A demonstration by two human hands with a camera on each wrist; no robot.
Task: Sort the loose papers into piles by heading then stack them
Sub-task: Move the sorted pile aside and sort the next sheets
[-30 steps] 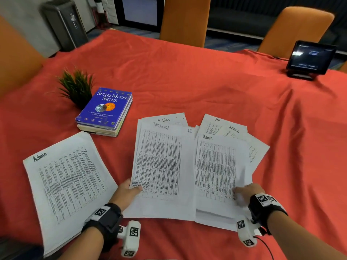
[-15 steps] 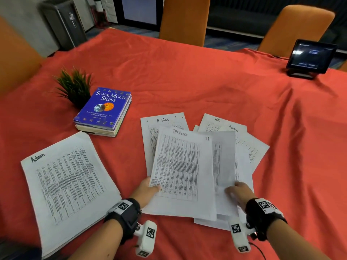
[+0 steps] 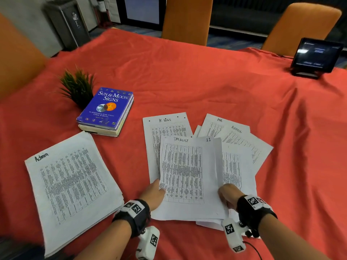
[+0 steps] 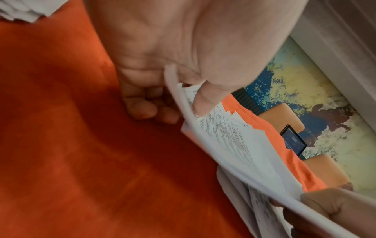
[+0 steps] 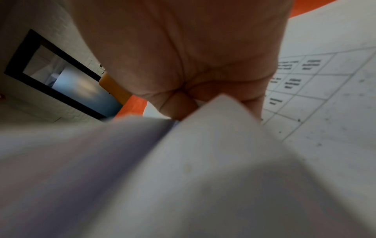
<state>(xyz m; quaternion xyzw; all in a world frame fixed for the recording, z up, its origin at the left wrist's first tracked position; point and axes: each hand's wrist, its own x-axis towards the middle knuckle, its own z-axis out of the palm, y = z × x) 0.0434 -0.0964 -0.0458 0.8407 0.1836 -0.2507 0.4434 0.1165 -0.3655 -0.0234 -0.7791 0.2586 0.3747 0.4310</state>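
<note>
A sheaf of white printed sheets headed "Tasklist" (image 3: 189, 171) is held between both hands above the spread of loose papers. My left hand (image 3: 154, 194) pinches its lower left edge, thumb on top and fingers curled beneath, as the left wrist view shows (image 4: 195, 103). My right hand (image 3: 228, 195) grips the lower right edge; its fingers are hidden under the paper (image 5: 203, 161). Beneath lie sheets headed "IT logs" (image 3: 165, 126), "HR" (image 3: 216, 124) and "Admin" (image 3: 242, 137). A separate "Admin" pile (image 3: 69, 184) lies at the left.
A blue book (image 3: 107, 107) on another book and a small green plant (image 3: 77, 87) stand at the back left. A tablet on a stand (image 3: 317, 57) is at the far right. Orange chairs (image 3: 185, 19) line the red-clothed table (image 3: 206, 81).
The Tasklist sheets have slid right, over the Admin sheet that lay by the right hand, uncovering the IT logs sheet. The right hand has gone from resting on the papers to gripping the sheaf's edge.
</note>
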